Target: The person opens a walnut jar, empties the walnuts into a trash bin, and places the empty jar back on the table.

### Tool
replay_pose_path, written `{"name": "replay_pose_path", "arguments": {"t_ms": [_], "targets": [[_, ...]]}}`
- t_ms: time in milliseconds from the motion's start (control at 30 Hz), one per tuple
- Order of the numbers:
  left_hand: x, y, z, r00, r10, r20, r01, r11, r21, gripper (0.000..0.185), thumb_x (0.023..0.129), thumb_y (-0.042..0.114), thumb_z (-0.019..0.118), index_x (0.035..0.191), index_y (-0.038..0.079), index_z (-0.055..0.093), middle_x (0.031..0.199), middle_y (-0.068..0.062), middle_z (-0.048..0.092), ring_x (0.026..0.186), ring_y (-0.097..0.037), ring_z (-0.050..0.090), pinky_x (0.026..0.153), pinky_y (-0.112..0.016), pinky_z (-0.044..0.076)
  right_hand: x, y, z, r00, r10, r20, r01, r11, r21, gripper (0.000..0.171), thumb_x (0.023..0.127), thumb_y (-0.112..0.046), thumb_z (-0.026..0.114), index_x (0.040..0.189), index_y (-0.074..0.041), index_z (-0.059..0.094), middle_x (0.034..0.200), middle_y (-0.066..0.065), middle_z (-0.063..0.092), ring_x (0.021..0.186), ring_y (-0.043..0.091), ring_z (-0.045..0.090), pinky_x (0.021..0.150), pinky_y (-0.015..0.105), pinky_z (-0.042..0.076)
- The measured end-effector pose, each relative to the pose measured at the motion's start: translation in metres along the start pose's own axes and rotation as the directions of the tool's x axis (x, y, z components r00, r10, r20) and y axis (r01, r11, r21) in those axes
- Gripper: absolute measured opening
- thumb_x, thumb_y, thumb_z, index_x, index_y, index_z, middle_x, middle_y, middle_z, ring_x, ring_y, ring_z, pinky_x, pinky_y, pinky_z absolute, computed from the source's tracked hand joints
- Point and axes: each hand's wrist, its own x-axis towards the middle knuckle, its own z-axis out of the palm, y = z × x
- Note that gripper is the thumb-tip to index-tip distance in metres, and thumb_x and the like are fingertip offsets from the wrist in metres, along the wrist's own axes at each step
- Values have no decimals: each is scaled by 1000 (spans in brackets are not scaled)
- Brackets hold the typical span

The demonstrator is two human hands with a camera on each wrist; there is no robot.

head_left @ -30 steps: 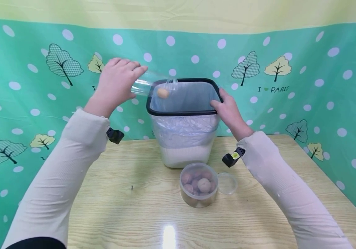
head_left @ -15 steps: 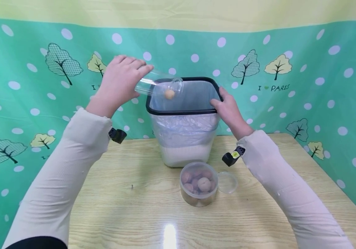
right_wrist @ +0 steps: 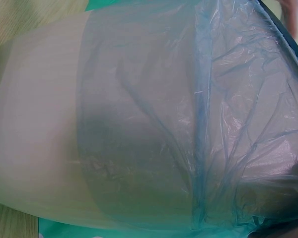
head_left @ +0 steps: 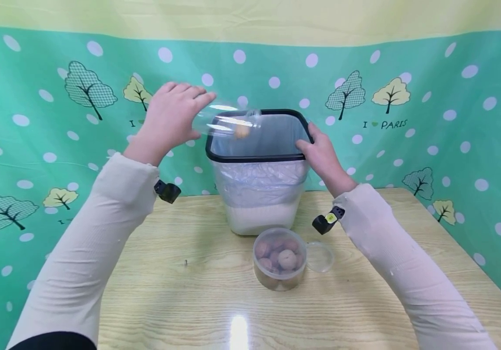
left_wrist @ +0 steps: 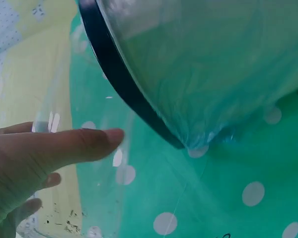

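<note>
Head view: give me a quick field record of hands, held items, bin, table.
left hand: grips a clear jar, tipped on its side over the bin's mouth
jar contents: one walnut near the jar's opening
right hand: grips the bin's black rim
bin: white, lined with a clear bag
table: second jar of walnuts, open, with its lid beside it

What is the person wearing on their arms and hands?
Both arms are covered by long, close-fitting cream sleeves reaching to the wrists. The left hand and right hand are bare, without gloves. A small black device sits under each wrist; the right one shows a yellow-green mark, the left one looks plain black.
</note>
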Motion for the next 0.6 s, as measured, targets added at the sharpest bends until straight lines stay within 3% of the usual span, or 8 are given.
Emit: {"name": "replay_pose_path", "arguments": {"t_ms": [233, 600], "targets": [[2, 4, -3, 1000, 14, 22, -15, 999, 40, 82, 65, 18, 87, 136, 7, 48, 131, -18, 55, 120, -36, 47, 103, -47, 34, 0, 0, -1, 1000, -1, -3, 1, 1000, 14, 70, 91, -16, 45, 150, -2, 10, 157, 9, 10, 144, 17, 7, 116, 32, 11], [-1, 0, -2, 999, -27, 30, 28, 999, -21, 85, 68, 21, 85, 141, 8, 43, 135, -18, 50, 124, -37, 45, 104, -49, 32, -2, 0, 1, 999, -33, -16, 33, 999, -3, 70, 89, -15, 44, 149, 0, 12, 156, 13, 13, 143, 19, 10, 115, 33, 14]]}}
